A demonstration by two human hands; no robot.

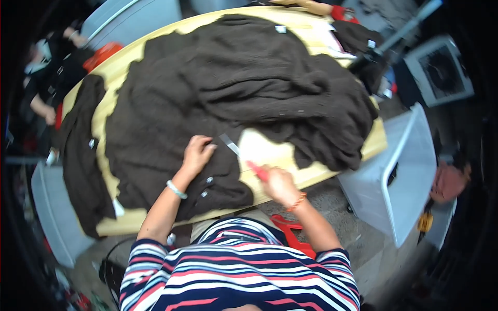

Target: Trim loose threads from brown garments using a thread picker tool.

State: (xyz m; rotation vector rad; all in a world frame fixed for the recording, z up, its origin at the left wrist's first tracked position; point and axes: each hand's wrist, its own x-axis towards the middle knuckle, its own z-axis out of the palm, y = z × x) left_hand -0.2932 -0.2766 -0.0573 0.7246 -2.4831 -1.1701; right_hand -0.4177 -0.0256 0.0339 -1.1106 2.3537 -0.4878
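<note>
The left hand (195, 155) lay on the dark brown knit cloth (166, 98), its fingers bent; whether they pinched the fabric could not be determined. A pale strip (229, 144) lay just beside those fingertips, on the side toward the right hand (281, 185). The right hand was closed around a red tool (258, 170), which pointed toward the strip; motion blur obscured its tip and its kind. A pale bangle (176, 189) was noted on the left wrist and an orange bracelet (297, 202) on the right.

The brown cloth covered most of the light wooden table (124, 224), bunched in folds on the right side. Two small white pieces (206, 187) showed on it near the left wrist. A separate dark knit piece (83, 150) hung over the table's left edge.

Beyond the table, a translucent bin (410, 176) stood tilted at the right and another bin (52, 212) at the left. A red stool (293, 233) stood beside the wearer. A co-worker in dark clothing (57, 72) was present at the far left.
</note>
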